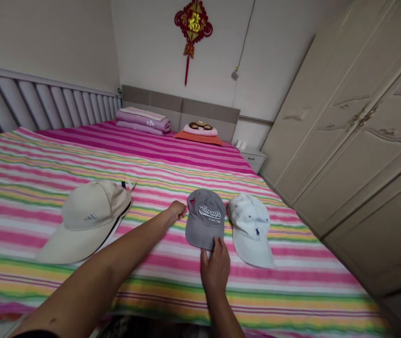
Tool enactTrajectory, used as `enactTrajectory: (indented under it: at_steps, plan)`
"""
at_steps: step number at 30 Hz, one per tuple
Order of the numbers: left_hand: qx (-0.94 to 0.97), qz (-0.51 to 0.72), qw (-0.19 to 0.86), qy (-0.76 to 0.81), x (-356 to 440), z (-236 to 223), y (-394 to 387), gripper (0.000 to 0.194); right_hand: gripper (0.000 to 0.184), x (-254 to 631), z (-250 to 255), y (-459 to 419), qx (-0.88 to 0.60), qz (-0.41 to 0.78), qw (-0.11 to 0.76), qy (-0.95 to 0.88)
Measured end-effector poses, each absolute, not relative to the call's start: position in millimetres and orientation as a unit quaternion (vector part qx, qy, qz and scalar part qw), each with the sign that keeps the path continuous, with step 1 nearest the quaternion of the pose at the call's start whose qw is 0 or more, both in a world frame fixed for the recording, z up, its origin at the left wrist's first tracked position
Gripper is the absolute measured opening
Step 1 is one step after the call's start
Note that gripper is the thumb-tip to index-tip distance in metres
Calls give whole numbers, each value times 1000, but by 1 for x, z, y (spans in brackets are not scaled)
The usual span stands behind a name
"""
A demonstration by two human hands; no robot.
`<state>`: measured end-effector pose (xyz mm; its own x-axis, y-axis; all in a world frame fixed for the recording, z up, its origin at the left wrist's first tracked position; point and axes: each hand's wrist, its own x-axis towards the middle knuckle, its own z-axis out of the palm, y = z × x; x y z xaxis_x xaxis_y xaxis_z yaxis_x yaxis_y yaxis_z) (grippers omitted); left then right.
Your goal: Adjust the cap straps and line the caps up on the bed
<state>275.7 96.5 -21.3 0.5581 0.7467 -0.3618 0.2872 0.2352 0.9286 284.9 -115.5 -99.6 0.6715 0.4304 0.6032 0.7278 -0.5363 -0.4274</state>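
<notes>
Near bed edge: the striped bedspread (292, 281) reaches it, its green, yellow and pink bands running crosswise between that edge and the caps.
Right hand: the right hand (216, 267) has its fingertips on top of the brim, thumb by the front rim; cannot tell whether the brim is pinched.
Gray "Always" baseball cap: the gray cap (200, 227) sits on the bedspread between the hands, brim toward the near edge, crown away.
Left hand: the left hand (177, 210) has curled fingers at the crown's left side; cannot tell whether they grip fabric.
White baseball cap: the white cap (250, 225), with a navy rider emblem, lies just right of the gray one; the crowns nearly meet, the gap widening toward the brims. Striped cloth continues rightward to the bed's side edge.
Beige long-billed cap: the beige cap (86, 211) lies well to the left, a wide striped stretch separating it from the gray crown; the left forearm crosses the nearer part.
Beyond: magenta striped sheet (144, 145), folded purple quilt (144, 123), headboard (167, 101).
Sides: slatted railing (45, 89) left, wardrobe (327, 117) right.
</notes>
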Motion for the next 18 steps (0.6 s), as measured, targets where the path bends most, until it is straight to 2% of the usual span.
enactTrajectory:
  at_steps: [8,18]
  plan:
    - [447,123,783,414,287,-33,104,25,46,285,-98,-116,-849,-224,335,-341]
    - [346,96,851,384,300,-45,115,21,44,286,-101,-116,-847,-228,337,-344]
